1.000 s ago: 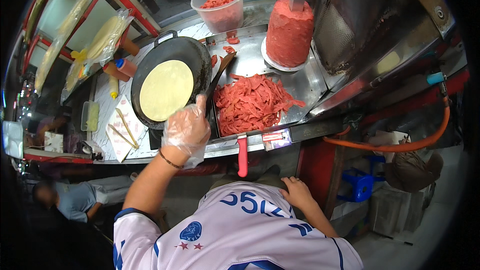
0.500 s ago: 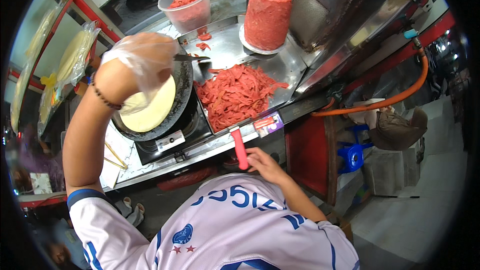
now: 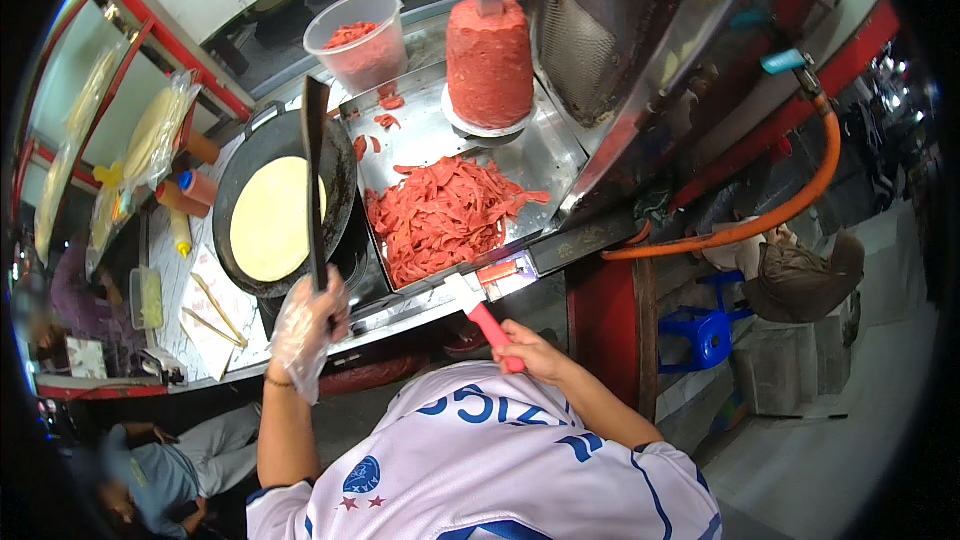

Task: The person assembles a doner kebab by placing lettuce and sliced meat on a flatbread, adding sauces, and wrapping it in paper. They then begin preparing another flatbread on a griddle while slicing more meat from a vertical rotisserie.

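My left hand point(image 3: 312, 325), in a clear plastic glove, is closed on a long, dark, flat utensil point(image 3: 314, 170) that points away over the pan; its exact kind is unclear. Under it, a round pale flatbread point(image 3: 270, 225) lies in a black pan point(image 3: 232, 155) on a stove. My right hand point(image 3: 535, 352), bare, is wrapped round the handle of a pink-handled knife point(image 3: 492, 332). The knife's pale blade reaches the counter edge near a metal tray point(image 3: 415, 115). Sliced red meat point(image 3: 440, 215) is heaped in that tray, below a meat cone point(image 3: 490, 65) on a vertical spit.
A clear tub point(image 3: 365, 50) with red meat stands behind the tray. Left of the pan are sauce bottles point(image 3: 180, 225), wooden tongs point(image 3: 215, 310) on paper and bagged flatbreads point(image 3: 155, 135). An orange hose point(image 3: 800, 185) hangs at right, near a blue stool point(image 3: 695, 338).
My left hand has drawn back toward me from above the pan, its utensil now pointing away. My right hand has closed more fully round the knife handle, and the blade now shows.
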Motion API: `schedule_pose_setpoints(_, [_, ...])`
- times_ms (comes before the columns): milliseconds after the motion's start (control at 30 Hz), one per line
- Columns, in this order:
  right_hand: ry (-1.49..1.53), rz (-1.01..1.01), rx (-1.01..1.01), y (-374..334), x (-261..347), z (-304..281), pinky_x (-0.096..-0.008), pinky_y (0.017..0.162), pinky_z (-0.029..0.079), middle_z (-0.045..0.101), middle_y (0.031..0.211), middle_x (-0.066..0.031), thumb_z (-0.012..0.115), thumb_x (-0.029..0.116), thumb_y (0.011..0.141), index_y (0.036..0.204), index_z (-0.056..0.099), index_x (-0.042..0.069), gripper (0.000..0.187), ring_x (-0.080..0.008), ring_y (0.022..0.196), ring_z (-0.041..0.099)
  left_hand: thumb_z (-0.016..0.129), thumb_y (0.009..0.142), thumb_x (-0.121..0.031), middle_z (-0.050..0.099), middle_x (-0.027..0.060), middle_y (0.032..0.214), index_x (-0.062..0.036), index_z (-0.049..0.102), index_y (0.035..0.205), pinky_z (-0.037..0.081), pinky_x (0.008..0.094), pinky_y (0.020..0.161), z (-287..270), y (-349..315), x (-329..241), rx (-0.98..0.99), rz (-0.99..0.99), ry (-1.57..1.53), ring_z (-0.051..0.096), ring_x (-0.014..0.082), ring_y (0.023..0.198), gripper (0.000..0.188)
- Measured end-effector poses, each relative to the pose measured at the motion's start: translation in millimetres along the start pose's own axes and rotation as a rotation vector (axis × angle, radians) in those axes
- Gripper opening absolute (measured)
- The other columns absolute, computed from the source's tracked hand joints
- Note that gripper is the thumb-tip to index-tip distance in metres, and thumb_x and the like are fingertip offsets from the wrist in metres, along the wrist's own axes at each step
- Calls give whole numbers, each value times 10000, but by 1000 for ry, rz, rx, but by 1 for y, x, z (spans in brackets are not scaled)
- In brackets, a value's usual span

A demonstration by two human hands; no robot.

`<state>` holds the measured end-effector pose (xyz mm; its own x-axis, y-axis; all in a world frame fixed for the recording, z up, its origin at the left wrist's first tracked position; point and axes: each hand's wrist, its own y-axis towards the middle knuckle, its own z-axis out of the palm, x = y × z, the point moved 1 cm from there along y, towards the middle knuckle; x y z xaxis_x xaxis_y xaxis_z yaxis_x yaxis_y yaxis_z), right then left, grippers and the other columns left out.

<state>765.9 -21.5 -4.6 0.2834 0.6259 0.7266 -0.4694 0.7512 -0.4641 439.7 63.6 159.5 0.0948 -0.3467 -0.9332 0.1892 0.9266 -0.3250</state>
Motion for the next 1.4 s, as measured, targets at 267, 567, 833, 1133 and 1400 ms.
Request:
schedule_pose_setpoints(267, [-33, 8, -170, -66, -5, -12, -221, 472, 340, 492, 706, -12, 550, 148, 994, 1047, 503, 57, 115, -70, 521, 429, 572, 978, -521, 463, 12, 581, -77, 609, 830, 397, 364, 512, 92, 77, 12, 95, -66, 498, 491, 177, 525, 470])
schedule_pose_setpoints(567, [9, 132, -406, -260, -52, -63, -237, 529, 425, 599, 738, -33, 634, 201, 994, 1053, 620, -10, 219, -102, 584, 547, 543, 1048, -430, 383, -81, 609, -102, 538, 997, 330, 272, 460, 72, 57, 15, 267, -31, 142, 392, 62, 496, 332])
schedule_pose_setpoints(833, [-120, -149, -490, -318, 9, -37, -293, 529, 452, 630, 750, -140, 760, 281, 879, 1114, 612, -66, 445, -186, 576, 585, 406, 1061, -549, 422, -5, 612, -87, 508, 901, 360, 329, 478, 81, 81, 33, 359, -108, 107, 411, 142, 484, 500])
schedule_pose_setpoints(1133, [-225, -577, -317, -125, 83, 33, -248, 550, 440, 594, 817, -91, 649, 193, 984, 1223, 522, -14, 341, -118, 605, 531, 395, 1080, -503, 437, -16, 634, -73, 532, 932, 373, 326, 529, 94, 87, 40, 358, 55, 80, 407, 121, 556, 475])
schedule_pose_setpoints(1400, [-749, -782, -871, -43, 97, 45, -205, 496, 380, 555, 769, -10, 561, 175, 1036, 1240, 527, 26, 255, -45, 563, 459, 411, 1080, -410, 560, 167, 809, -14, 533, 1062, 476, 410, 682, 89, 82, 49, 223, 439, 405, 582, 309, 752, 414])
